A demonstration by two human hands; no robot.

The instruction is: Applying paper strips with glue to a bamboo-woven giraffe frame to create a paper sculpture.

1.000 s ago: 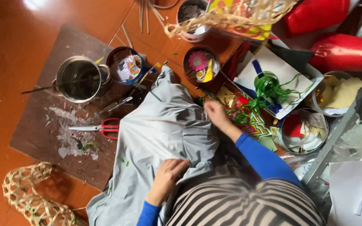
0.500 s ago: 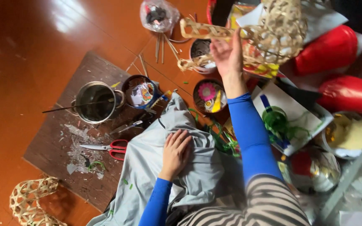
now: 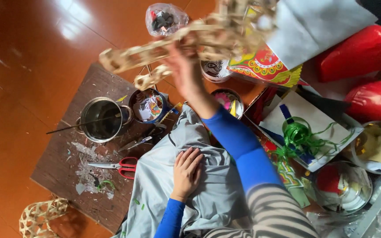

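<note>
Basket frame [image 3: 190, 42] at 12 o'clock, lifted, blurred; my right hand [image 3: 186, 70] looks closed on it. Seems light, brittle: I'd grip thick strips. Left hand [image 3: 187, 172] flat, empty, on cloth [image 3: 212, 194].

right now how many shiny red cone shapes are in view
2: one red cone at the upper right beside the white paper, the other red cone just below it at the right edge. More may be hidden.

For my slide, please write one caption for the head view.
Right hand lifts a woven bamboo frame; left hand rests on grey cloth.
</note>
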